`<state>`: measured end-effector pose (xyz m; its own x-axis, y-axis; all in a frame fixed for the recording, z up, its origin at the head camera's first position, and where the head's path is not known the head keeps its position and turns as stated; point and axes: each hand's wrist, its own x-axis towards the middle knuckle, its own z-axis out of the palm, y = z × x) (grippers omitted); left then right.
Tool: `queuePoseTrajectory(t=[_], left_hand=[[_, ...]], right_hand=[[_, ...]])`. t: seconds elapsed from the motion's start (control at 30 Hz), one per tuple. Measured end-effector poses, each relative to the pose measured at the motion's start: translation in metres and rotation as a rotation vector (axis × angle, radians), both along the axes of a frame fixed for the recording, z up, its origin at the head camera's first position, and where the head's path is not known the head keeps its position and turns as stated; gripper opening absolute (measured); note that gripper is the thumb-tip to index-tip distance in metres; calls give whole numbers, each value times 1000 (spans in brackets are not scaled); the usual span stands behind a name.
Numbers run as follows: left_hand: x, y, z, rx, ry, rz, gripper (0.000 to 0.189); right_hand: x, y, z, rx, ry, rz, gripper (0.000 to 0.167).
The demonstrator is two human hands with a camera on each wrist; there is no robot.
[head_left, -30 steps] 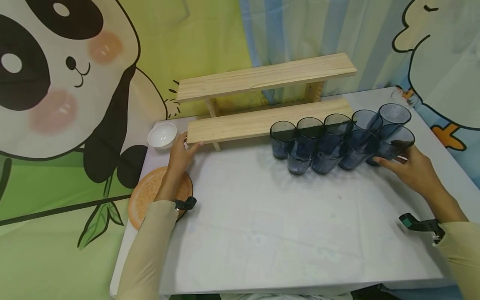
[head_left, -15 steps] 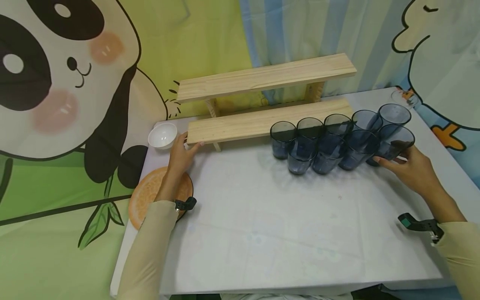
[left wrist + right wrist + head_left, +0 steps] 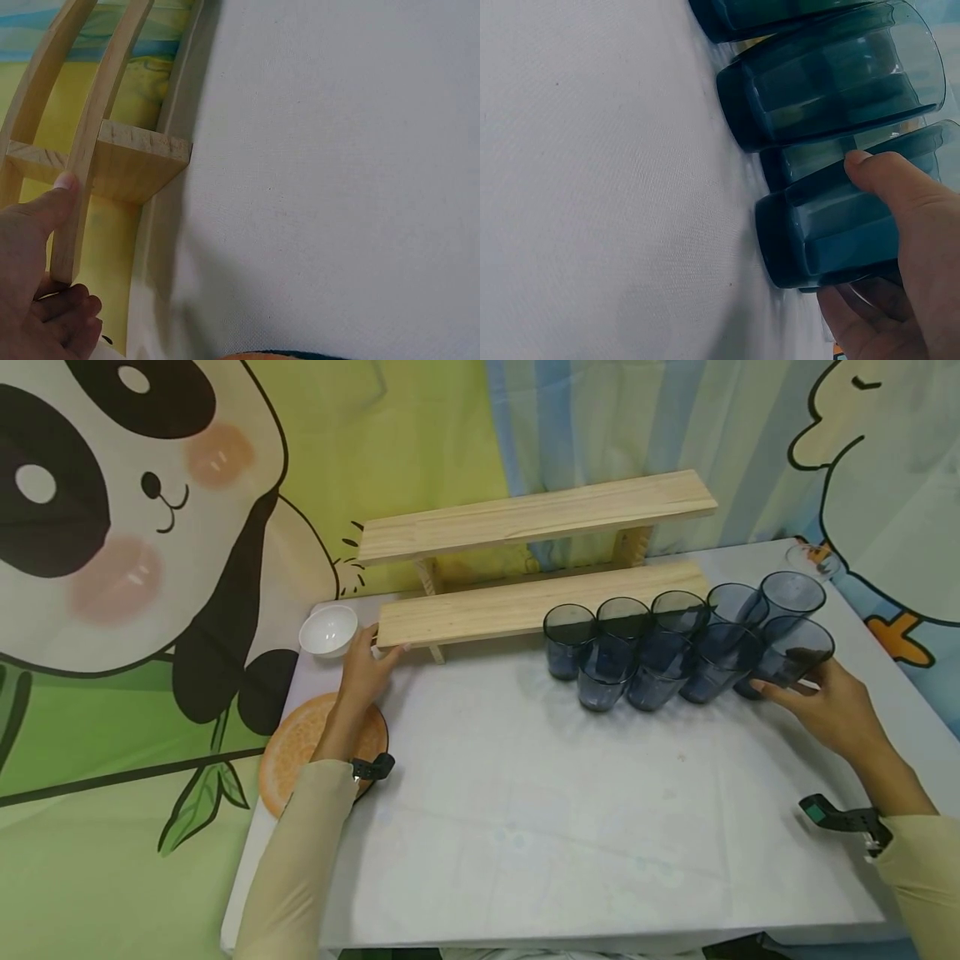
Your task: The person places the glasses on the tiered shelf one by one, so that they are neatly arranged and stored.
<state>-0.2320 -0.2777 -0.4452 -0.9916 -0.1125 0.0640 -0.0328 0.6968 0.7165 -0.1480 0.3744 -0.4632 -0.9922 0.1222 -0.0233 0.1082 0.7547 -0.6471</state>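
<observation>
A two-tier wooden shelf rack stands at the back of the table, with an upper board and a lower board. My left hand grips the left end of the lower board, thumb on top and fingers beneath, as the left wrist view shows. Blue-tinted glasses stand upright in two close rows before the rack's right part. Around the front-right glass my right hand curls, its thumb on the near side and its fingers on the other side, partly hidden.
A small white bowl sits left of the rack. Under my left forearm lies an orange-patterned round plate at the table's left edge. A clear glass object stands at the back right corner. Printed curtains hang close behind the table.
The head view shifts very slightly; both hands, the rack and the glasses keep their places.
</observation>
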Motion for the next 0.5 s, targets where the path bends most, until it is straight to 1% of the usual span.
queuePoseTrajectory(t=[0.27, 0.5], left_hand=[[0, 1, 2, -2, -14, -8, 84], [0, 0, 2, 9, -11, -8, 83]], right_hand=[[5, -1, 5, 5, -12, 9, 87], [11, -2, 14, 34, 45, -5, 82]])
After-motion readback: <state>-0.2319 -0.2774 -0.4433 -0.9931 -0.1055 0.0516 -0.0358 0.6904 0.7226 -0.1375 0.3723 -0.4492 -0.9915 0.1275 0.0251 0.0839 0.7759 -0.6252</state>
